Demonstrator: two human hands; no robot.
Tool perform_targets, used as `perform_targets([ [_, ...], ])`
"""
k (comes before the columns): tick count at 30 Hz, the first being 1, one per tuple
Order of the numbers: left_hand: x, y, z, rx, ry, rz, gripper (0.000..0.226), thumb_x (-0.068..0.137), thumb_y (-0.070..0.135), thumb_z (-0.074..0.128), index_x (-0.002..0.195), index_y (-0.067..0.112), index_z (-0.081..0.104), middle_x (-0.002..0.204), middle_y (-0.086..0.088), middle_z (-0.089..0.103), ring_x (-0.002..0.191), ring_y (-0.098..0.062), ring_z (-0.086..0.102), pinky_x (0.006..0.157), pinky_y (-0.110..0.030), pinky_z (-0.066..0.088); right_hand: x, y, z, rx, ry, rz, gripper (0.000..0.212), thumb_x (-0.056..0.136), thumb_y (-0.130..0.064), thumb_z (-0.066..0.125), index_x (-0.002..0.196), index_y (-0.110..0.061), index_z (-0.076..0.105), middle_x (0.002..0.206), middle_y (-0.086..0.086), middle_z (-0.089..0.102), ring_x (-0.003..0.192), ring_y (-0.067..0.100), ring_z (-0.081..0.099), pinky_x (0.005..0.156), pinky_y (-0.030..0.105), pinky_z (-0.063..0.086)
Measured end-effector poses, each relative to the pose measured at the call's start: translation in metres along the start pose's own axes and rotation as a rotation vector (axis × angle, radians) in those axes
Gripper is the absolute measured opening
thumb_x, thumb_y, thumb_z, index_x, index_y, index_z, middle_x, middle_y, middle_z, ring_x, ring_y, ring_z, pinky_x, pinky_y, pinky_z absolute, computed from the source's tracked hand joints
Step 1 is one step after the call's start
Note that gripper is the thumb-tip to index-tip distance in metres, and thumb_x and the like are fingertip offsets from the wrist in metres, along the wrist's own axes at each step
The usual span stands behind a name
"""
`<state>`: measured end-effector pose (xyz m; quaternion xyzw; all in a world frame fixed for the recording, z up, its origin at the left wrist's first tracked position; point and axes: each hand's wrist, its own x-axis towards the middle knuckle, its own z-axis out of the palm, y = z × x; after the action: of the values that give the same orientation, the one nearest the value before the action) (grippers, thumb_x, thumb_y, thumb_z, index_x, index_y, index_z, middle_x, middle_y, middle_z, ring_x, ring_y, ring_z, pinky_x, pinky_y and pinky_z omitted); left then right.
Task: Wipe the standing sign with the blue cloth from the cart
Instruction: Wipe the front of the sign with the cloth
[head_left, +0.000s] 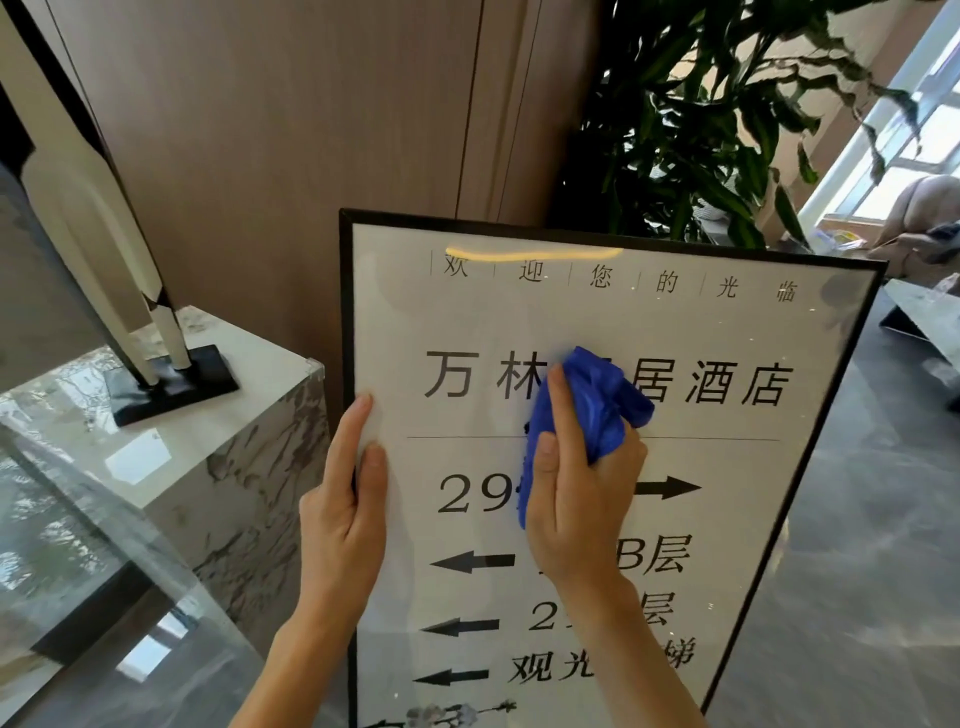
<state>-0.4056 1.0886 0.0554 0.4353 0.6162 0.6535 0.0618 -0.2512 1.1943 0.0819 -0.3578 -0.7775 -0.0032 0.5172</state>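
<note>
Both forearms are entering from the bottom edge and reaching up to the standing sign (597, 322), which is occupying the centre of the view and leaning slightly to the right.

Left zone: a marble pedestal (244, 415) is carrying a black-based white sculpture (98, 218), whose base is sitting on the pedestal top. A glass panel (93, 545) is running across the lower left corner.

Centre left: the left hand (345, 499) is lying against the left black frame edge of the sign, fingers straight and together and pointing upward, with the thumb lying on the glazed face just inside the frame.

Centre: the right hand (582, 488) is gripping the blue cloth (597, 400), fingers curled round the bunched fabric. The cloth is pressing against the sign face at the large title line, covering one character and part of the digits below.

Right zone: a green leafy plant (727, 119) is standing behind the top edge of the sign. A bright window (914, 156) is showing at the far right. No containers are identifiable.
</note>
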Motion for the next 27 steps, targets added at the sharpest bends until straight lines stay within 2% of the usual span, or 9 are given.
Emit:
perform_targets([
  [5,0.001,0.006,0.000,-0.007,-0.021,-0.007,0.041,0.099,0.050,0.038,0.133,0.072,0.033,0.100,0.042,0.065,0.075,0.010,0.065,0.059,-0.004,0.051,0.001,0.013,-0.006,-0.072,0.044,-0.033,0.049,0.110,-0.034,0.023,0.158,-0.039,0.015,0.126,0.001,0.041,0.109,0.005,0.024,0.084,0.044,0.041],
  [10,0.002,0.006,0.000,-0.013,-0.016,-0.004,0.041,0.098,0.049,0.039,0.132,0.072,0.033,0.100,0.041,0.065,0.077,0.011,0.065,0.061,-0.002,0.050,0.008,0.035,-0.018,-0.043,0.046,0.110,0.048,0.109,-0.041,0.019,0.157,-0.039,0.019,0.121,-0.001,0.038,0.101,0.013,0.032,0.086,0.039,0.041],
  [13,0.002,0.005,0.001,0.003,-0.008,0.002,0.042,0.100,0.045,0.040,0.132,0.072,0.034,0.102,0.041,0.065,0.077,0.011,0.066,0.061,-0.001,0.049,0.019,0.055,-0.035,-0.020,0.065,0.140,0.047,0.108,-0.033,0.028,0.155,-0.038,0.024,0.118,-0.009,0.032,0.098,0.010,0.035,0.086,0.035,0.037],
  [16,0.001,0.002,0.001,0.005,-0.010,0.006,0.046,0.106,0.032,0.042,0.135,0.067,0.035,0.105,0.039,0.065,0.081,0.011,0.067,0.063,0.000,0.049,0.033,0.077,-0.059,-0.012,0.086,0.202,0.051,0.106,-0.030,0.030,0.155,-0.045,0.022,0.133,-0.008,0.030,0.105,0.011,0.037,0.095,0.032,0.037],
  [17,0.001,0.002,0.002,0.001,-0.008,0.006,0.046,0.106,0.032,0.043,0.135,0.067,0.035,0.105,0.039,0.065,0.082,0.012,0.066,0.063,0.000,0.049,0.037,0.085,-0.067,-0.024,0.101,0.210,0.051,0.106,-0.030,0.030,0.155,-0.041,0.024,0.137,-0.008,0.028,0.108,0.008,0.037,0.101,0.023,0.034],
  [19,0.002,0.003,0.002,-0.013,0.005,0.002,0.041,0.102,0.042,0.041,0.134,0.068,0.035,0.105,0.040,0.065,0.084,0.013,0.066,0.064,0.001,0.048,0.045,0.101,-0.080,0.012,0.135,0.246,0.048,0.106,-0.030,0.032,0.153,-0.037,0.027,0.142,-0.010,0.027,0.113,-0.007,0.037,0.102,0.003,0.023],
  [20,0.002,0.003,0.003,-0.023,0.011,0.000,0.038,0.100,0.049,0.040,0.133,0.068,0.036,0.105,0.040,0.065,0.084,0.012,0.066,0.064,0.000,0.049,0.049,0.107,-0.086,0.058,0.150,0.267,0.046,0.106,-0.029,0.035,0.151,-0.037,0.030,0.142,-0.016,0.028,0.116,-0.015,0.036,0.101,0.001,0.024],
  [23,0.002,0.003,0.003,-0.045,0.021,-0.001,0.037,0.096,0.067,0.038,0.132,0.068,0.036,0.102,0.036,0.067,0.080,0.010,0.067,0.061,-0.001,0.049,0.052,0.113,-0.092,0.145,0.201,0.277,0.039,0.105,-0.026,0.047,0.141,-0.035,0.035,0.139,-0.035,0.031,0.125,-0.013,0.039,0.106,0.012,0.035],
  [27,0.000,0.002,0.002,-0.038,0.033,-0.001,0.037,0.095,0.068,0.038,0.132,0.070,0.035,0.102,0.038,0.066,0.080,0.009,0.067,0.062,-0.001,0.050,0.046,0.110,-0.082,0.133,0.346,0.298,0.051,0.102,-0.032,0.055,0.144,-0.008,0.039,0.137,-0.004,0.039,0.123,-0.013,0.040,0.103,0.008,0.036],
])
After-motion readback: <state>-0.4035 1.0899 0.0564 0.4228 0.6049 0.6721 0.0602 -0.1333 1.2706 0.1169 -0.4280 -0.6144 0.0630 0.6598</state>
